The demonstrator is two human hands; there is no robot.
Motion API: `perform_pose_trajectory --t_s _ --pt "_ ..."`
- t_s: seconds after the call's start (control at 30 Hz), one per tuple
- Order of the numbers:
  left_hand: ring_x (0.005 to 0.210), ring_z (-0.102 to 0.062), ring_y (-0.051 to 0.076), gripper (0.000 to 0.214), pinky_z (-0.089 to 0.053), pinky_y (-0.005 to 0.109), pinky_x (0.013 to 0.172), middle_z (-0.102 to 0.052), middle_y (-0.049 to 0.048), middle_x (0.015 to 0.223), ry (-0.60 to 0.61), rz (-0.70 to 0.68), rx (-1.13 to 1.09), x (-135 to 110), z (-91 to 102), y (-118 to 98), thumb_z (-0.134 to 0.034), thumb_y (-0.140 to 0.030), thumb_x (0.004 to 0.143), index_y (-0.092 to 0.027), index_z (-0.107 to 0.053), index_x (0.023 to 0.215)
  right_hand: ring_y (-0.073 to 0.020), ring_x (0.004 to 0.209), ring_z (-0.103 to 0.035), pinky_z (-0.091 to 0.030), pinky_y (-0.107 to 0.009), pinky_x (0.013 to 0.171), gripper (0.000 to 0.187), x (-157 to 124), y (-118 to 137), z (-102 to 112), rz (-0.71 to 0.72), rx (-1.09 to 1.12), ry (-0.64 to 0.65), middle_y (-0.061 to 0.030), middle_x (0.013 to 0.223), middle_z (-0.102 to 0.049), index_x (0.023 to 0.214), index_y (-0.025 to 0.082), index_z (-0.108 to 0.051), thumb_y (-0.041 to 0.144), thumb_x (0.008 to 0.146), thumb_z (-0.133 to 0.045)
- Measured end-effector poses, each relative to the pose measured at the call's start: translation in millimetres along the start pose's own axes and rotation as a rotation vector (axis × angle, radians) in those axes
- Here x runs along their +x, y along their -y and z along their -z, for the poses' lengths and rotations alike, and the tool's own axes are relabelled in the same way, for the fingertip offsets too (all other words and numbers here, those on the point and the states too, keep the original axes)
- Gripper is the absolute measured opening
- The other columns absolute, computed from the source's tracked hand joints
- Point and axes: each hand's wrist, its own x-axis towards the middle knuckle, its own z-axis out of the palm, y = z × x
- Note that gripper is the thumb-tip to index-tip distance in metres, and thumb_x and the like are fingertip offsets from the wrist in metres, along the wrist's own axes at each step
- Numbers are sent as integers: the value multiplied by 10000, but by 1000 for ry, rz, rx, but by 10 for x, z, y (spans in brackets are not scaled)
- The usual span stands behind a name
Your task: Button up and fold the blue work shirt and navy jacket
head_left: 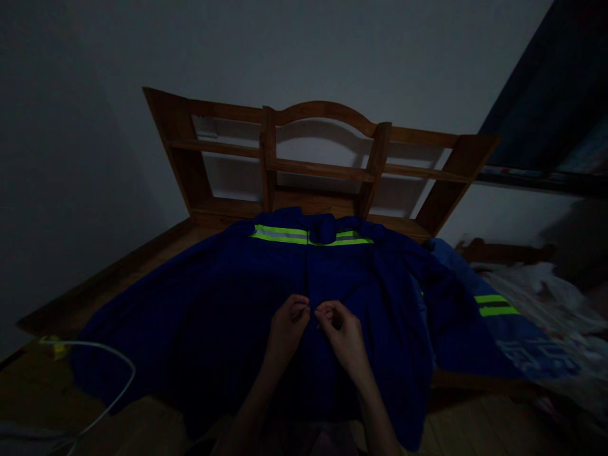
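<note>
A dark blue work jacket (228, 297) with bright yellow-green reflective stripes lies spread flat on a wooden bed. Its collar points toward the headboard. My left hand (286, 328) and my right hand (342, 332) meet at the jacket's front opening, near the middle. Both hands pinch the cloth edges there with curled fingers, nearly touching each other. What sits between the fingertips is too small and dark to make out.
A wooden headboard (323, 164) with open shelves stands against the wall behind. A white cable (109, 361) curls at the left edge of the bed. A second blue striped garment (503, 316) and pale bedding (546, 304) lie to the right. The room is dim.
</note>
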Motion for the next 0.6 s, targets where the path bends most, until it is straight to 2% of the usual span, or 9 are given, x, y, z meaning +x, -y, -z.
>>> perform_pose_trajectory --t_s 0.33,0.6 --pt "757 -659 139 203 -523 238 716 -645 15 793 19 7 -32 -26 -3 -16 -577 -234 739 -170 -556 931 -142 686 -605 -455 -230 636 201 6 -30 -3 -4 -10 -21 -26 777 -648 849 182 -615 375 837 -561" --pt "709 -640 135 185 -508 217 657 -636 10 739 -97 -36 85 -68 -70 4 -583 -246 743 -166 -606 908 -143 674 -589 -428 -229 626 224 5 -12 7 -2 -66 -61 -19 746 -639 835 183 -618 397 843 -552"
